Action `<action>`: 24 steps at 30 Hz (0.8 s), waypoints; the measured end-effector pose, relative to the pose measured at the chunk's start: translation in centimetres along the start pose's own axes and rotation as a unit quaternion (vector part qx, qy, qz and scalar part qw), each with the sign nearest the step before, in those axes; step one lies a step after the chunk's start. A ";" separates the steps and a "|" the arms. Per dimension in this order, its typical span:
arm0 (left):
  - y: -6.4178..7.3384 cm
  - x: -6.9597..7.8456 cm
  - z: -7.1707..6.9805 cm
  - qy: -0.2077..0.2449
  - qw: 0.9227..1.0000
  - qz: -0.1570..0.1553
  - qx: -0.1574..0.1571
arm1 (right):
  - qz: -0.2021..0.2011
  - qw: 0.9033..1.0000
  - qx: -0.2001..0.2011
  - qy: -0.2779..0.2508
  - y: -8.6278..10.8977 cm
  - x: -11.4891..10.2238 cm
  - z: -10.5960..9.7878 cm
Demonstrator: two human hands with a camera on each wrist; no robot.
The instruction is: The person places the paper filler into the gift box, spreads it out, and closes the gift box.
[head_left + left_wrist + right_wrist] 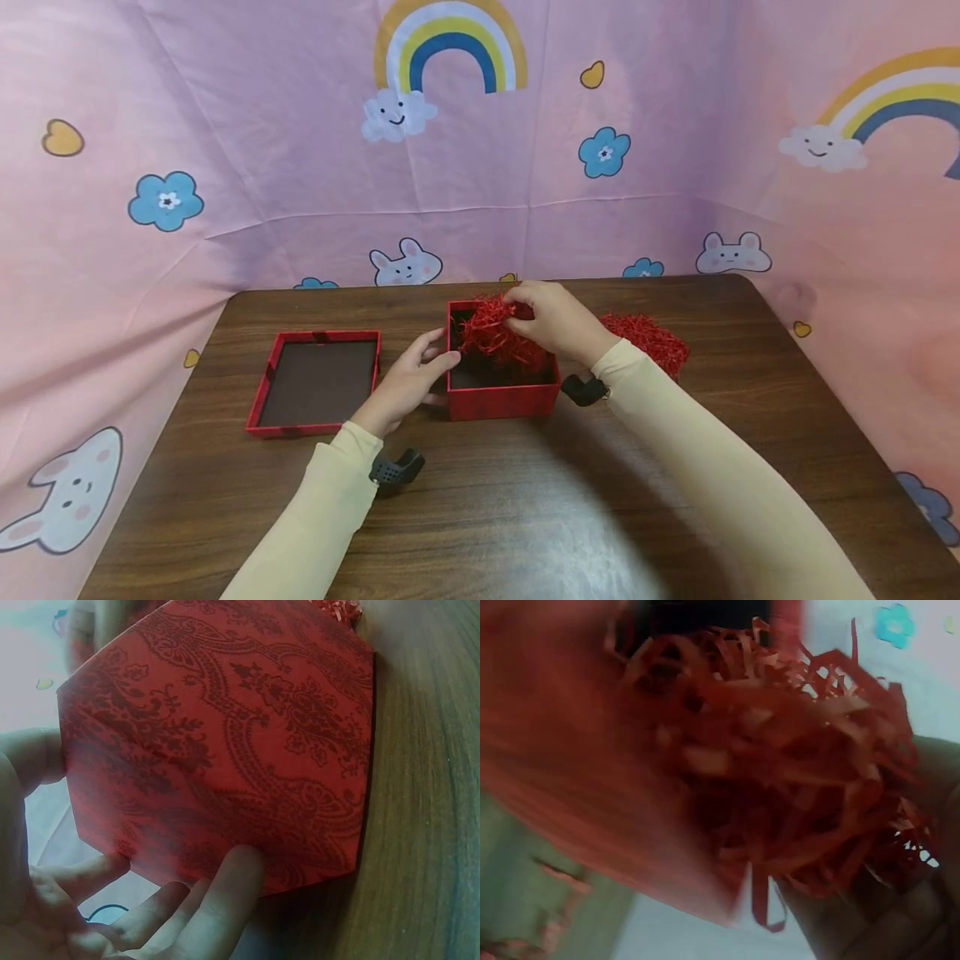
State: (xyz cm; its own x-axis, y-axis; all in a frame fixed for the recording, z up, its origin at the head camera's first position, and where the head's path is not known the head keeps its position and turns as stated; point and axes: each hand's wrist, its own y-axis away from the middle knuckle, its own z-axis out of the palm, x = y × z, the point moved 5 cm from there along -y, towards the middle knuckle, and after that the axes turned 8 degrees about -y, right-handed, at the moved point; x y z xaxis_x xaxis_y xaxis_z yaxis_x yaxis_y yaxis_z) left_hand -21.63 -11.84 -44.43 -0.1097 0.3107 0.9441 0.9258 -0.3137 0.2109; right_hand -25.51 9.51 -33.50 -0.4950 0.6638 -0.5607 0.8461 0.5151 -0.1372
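Note:
A red, dark-lined gift box (502, 403) stands without its lid on the wooden table. My left hand (408, 379) holds its left side, thumb at the rim and the other fingers against the outer wall. In the left wrist view, fingertips (244, 862) touch the patterned red wall. Above the box, my right hand (558, 321) grips a clump of red shredded paper (491, 325), part of which hangs down inside. The right wrist view shows the same clump (802, 780) close up, partly hiding the fingers.
The box's red-rimmed lid (322, 383) lies at the left with its dark inside up. A pile of red shredded paper (648, 342) lies right of the box, partly behind the right arm. A patterned pink cloth (480, 183) encloses the wooden table (480, 500).

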 end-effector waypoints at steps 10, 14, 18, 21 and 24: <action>-0.2 -0.1 0.0 0.008 1.000 -0.004 0.003 | -0.019 0.997 -0.073 0.031 0.4 0.7 4.7; -0.1 -0.1 0.0 0.010 1.000 -0.001 0.005 | -0.024 0.995 -0.087 0.049 0.4 0.4 5.6; -0.2 -0.2 0.1 0.014 1.000 0.004 0.004 | -0.040 0.993 -0.101 0.041 0.1 0.0 6.4; -0.2 -0.2 0.1 0.013 1.000 0.007 0.004 | -0.052 0.990 -0.130 0.028 -0.1 -0.1 7.1; -0.1 -0.2 0.1 0.012 1.000 0.007 0.007 | -0.058 0.986 -0.157 0.018 -0.1 0.0 7.4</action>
State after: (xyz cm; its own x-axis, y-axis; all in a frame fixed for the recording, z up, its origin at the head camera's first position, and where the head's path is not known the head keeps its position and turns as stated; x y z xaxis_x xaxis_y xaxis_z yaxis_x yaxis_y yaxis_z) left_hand -21.69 -11.75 -44.71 -0.1059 0.2845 0.9528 0.9321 -0.3055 0.1948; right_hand -24.15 5.38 -39.50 -0.5968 0.6067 -0.5252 0.6828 0.7277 0.0647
